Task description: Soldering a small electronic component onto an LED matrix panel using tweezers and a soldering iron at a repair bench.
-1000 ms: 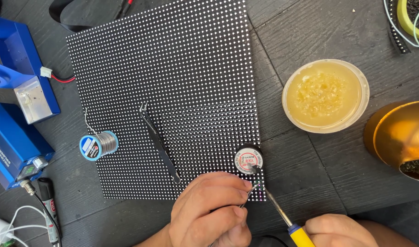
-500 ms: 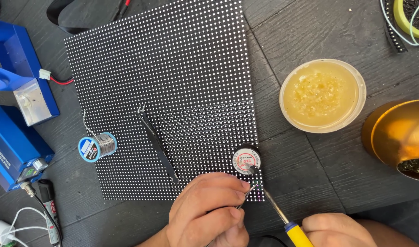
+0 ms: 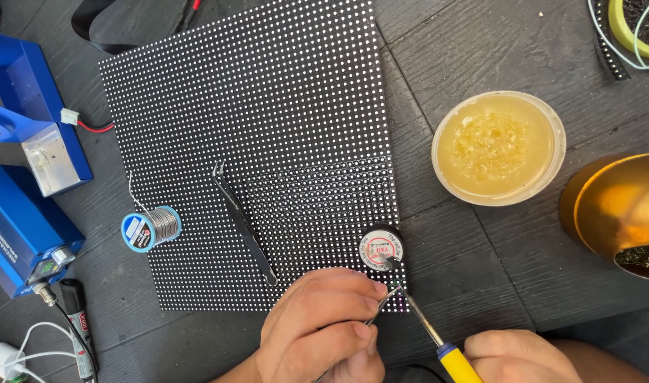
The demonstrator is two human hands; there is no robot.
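Fingers (image 3: 363,301) of the left hand (image 3: 317,330) pinch thin tweezers (image 3: 382,305) at the dotted panel's (image 3: 267,142) near-right corner; the right hand (image 3: 519,354) grips a soldering iron (image 3: 438,337), tip touching there.

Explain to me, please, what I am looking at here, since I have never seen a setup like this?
No machine here: a camera on a person's head looks down at their two bare hands. The right hand holds a yellow-handled soldering iron, its tip at the edge of a black dotted panel on a dark table. The left hand holds a thin tool to the same spot. Nearby lie tweezers, a solder spool, a small round tin, a tub of yellowish paste and blue equipment.
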